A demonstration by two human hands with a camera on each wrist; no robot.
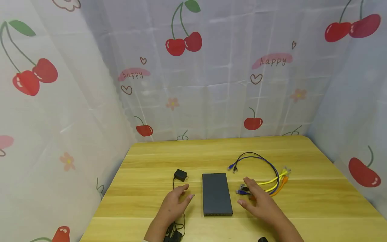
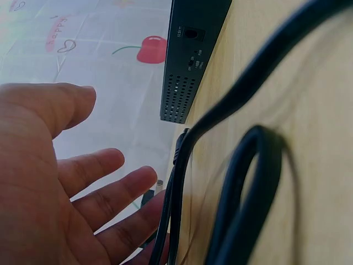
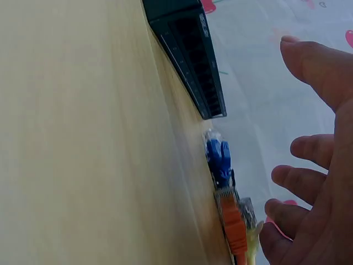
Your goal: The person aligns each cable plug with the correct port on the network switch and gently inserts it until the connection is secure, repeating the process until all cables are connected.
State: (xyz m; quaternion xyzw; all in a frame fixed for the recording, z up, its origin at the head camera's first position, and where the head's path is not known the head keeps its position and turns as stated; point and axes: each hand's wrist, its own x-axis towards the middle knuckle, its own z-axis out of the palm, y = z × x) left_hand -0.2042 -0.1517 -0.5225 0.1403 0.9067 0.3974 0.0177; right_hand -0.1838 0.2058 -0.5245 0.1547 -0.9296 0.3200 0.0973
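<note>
One flat, dark box (image 1: pixel 217 195) bears lined-up square ports (image 3: pixel 199 63).

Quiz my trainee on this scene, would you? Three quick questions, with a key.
1. Which is nearer the left hand?
A) the yellow cables
B) the power adapter

2. Fill in: in the head view, the dark box lies between the left hand and the ____.

3. True or false: the orange cable is plugged into the dark box.

Key: 1. B; 2. right hand; 3. false.

The left fingers (image 2: pixel 120 193) and right fingers (image 3: pixel 299 182) are loosely spread.
</note>
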